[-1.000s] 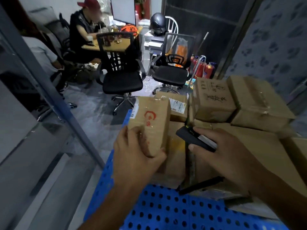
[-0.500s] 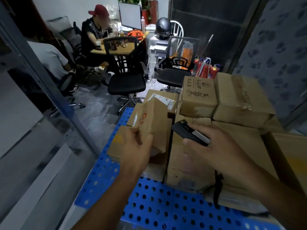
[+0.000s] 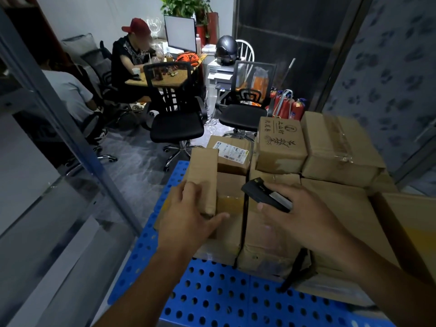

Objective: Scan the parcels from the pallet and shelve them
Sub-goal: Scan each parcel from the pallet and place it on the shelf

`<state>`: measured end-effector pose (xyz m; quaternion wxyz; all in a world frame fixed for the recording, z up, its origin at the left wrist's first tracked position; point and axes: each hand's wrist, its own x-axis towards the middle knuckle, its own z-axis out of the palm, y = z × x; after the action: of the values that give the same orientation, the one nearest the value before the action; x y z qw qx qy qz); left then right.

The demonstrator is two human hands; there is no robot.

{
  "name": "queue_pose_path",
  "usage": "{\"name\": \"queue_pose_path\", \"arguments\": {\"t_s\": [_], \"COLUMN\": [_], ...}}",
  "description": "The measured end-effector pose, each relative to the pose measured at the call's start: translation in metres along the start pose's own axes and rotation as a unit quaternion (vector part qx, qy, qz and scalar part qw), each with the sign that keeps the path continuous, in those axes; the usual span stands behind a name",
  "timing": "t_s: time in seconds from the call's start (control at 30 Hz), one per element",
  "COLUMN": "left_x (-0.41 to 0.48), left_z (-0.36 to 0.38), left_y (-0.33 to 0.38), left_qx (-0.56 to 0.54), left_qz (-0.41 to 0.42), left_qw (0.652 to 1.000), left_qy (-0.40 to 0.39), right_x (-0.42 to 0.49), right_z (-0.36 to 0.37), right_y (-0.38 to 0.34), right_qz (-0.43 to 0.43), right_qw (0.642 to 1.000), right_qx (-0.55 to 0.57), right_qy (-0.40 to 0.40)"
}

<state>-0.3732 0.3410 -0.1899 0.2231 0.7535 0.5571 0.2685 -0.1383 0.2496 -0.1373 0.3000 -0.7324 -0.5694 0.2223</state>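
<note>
My left hand [image 3: 188, 218] grips a small brown cardboard parcel [image 3: 204, 175], held upright over the stack with a plain side toward me. My right hand [image 3: 304, 215] holds a black handheld scanner [image 3: 265, 194], its tip pointing left toward that parcel, and a black strap hangs down from it. Under both hands, several cardboard parcels [image 3: 330, 149] are stacked on a blue perforated plastic pallet [image 3: 212, 296]. One parcel behind [image 3: 232, 152] shows a white shipping label.
A grey metal shelf frame [image 3: 70, 138] with glass-like panels runs along the left. Two black office chairs [image 3: 177, 123] stand on the floor beyond the pallet. Two people sit at a desk [image 3: 162, 81] at the back left. Red fire extinguishers [image 3: 286, 107] stand by the far wall.
The parcel in my left hand has turned, so its red-marked face no longer shows. My view has tilted up and back, showing more of the room.
</note>
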Motion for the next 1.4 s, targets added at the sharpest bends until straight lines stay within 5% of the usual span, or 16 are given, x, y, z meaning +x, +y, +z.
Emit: {"name": "queue_pose_path", "arguments": {"t_s": [0.13,0.3,0.57,0.7,0.87,1.03,1.4], "left_x": [-0.003,-0.004,-0.006,-0.005,-0.002,0.005,0.017], "left_z": [-0.002,0.014,0.032,0.028,0.024,0.021,0.02], "left_y": [-0.005,-0.007,-0.038,-0.044,-0.049,-0.047,-0.065], "left_qx": [-0.116,-0.325,-0.203,-0.127,-0.124,-0.125,-0.147], "left_qz": [-0.005,-0.078,0.007,0.083,0.061,0.051,0.082], "left_qw": [0.989,0.94,0.976,0.988,0.986,0.984,0.98], "left_qy": [0.087,0.066,0.082,-0.037,-0.091,-0.115,-0.111], "right_x": [0.0,0.003,0.0,0.013,0.03,0.037,0.035], "right_z": [-0.003,-0.004,0.004,-0.005,-0.025,-0.033,-0.029], "right_y": [0.0,-0.005,-0.004,-0.01,-0.027,-0.043,-0.062], "right_qz": [0.004,0.008,0.004,-0.017,-0.048,-0.059,-0.022], "right_qw": [1.0,0.999,0.996,0.984,0.908,0.867,0.851], "right_qx": [-0.017,-0.034,-0.084,-0.176,-0.406,-0.482,-0.513], "right_qy": [-0.003,0.003,-0.003,-0.036,-0.096,-0.108,-0.109]}}
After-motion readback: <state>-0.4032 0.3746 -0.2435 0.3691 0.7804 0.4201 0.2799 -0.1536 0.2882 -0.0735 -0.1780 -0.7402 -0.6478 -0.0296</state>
